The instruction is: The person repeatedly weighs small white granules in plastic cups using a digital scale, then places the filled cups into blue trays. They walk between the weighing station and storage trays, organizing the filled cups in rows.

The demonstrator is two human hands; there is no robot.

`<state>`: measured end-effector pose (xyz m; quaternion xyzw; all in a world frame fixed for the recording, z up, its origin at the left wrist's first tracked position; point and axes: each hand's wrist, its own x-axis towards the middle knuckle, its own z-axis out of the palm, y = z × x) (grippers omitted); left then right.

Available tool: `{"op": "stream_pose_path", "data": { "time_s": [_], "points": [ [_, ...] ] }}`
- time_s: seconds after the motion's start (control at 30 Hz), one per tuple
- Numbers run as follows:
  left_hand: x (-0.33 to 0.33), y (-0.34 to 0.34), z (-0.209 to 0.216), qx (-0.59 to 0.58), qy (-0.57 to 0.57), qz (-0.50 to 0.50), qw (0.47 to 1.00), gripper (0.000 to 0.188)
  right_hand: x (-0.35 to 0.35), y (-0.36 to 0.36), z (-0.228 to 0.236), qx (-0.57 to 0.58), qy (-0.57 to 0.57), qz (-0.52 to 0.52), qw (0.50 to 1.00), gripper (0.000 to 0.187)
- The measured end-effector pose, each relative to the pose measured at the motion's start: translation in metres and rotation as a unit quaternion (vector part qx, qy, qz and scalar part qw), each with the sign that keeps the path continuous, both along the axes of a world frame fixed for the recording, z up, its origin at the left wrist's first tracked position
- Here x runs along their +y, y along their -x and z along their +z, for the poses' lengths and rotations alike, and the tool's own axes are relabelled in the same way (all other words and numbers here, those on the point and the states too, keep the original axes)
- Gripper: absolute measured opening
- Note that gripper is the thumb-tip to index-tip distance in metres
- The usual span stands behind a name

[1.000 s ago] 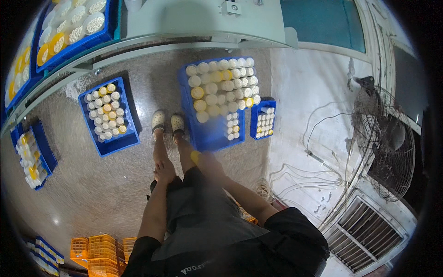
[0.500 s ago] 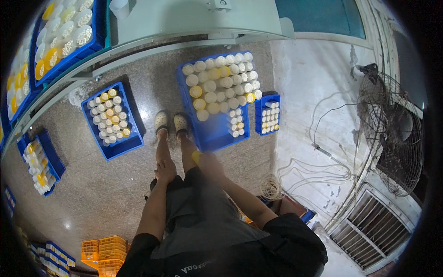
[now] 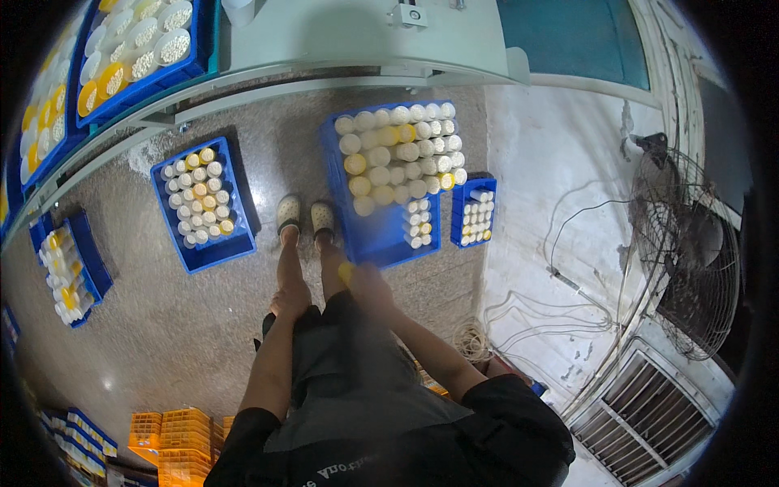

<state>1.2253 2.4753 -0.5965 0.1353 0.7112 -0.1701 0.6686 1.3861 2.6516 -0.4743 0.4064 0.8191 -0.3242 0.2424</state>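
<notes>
My left hand [image 3: 290, 299] rests against my left knee, its fingers loosely laid there and nothing seen in them. Over the right leg, my right hand [image 3: 371, 290] is closed on a yellow cup [image 3: 346, 274], blurred and partly covered by the fingers. Beyond that hand lies a large blue crate [image 3: 381, 250] on the floor. Rows of white and yellow cups [image 3: 398, 152] filled with pale grains or pellets stand in its far part. A smaller cluster of cups [image 3: 418, 223] sits near its right front corner.
Smaller blue crates with cups stand right [image 3: 471, 243], left [image 3: 209, 258] and far left [image 3: 88, 243]. A pale green table [image 3: 341, 36] bears more filled crates [image 3: 146, 105]. Orange crates [image 3: 182, 442] are stacked behind left. A fan [image 3: 690, 243] and loose cable [image 3: 475, 341] are on the right.
The view has turned slightly, so the table and nearest crates sit a little farther right and lower. Both hands stay almost where they were, the right one still holding the yellow cup.
</notes>
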Motion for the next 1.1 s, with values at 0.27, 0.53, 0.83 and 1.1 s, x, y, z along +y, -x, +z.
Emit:
{"op": "stream_pose_path", "data": {
  "time_s": [0.27,0.53,0.83,1.1],
  "points": [
    [-0.018,-0.008,-0.02,0.021,-0.033,-0.047,0.998,0.106,0.007,0.008,0.0,-0.002,0.035,-0.072,0.997,0.06],
    [-0.011,0.002,-0.003,0.039,-0.115,-0.062,0.991,0.092,0.004,0.005,-0.005,0.011,0.007,-0.08,0.997,0.059],
    [0.038,0.009,0.035,0.094,-0.422,0.013,0.902,0.095,0.001,0.004,-0.004,0.186,-0.05,-0.096,0.977,0.047],
    [0.113,0.002,0.088,-0.026,-0.589,0.086,0.803,0.08,0.004,0.012,0.01,0.111,0.008,-0.096,0.989,0.041]
  ]
}}
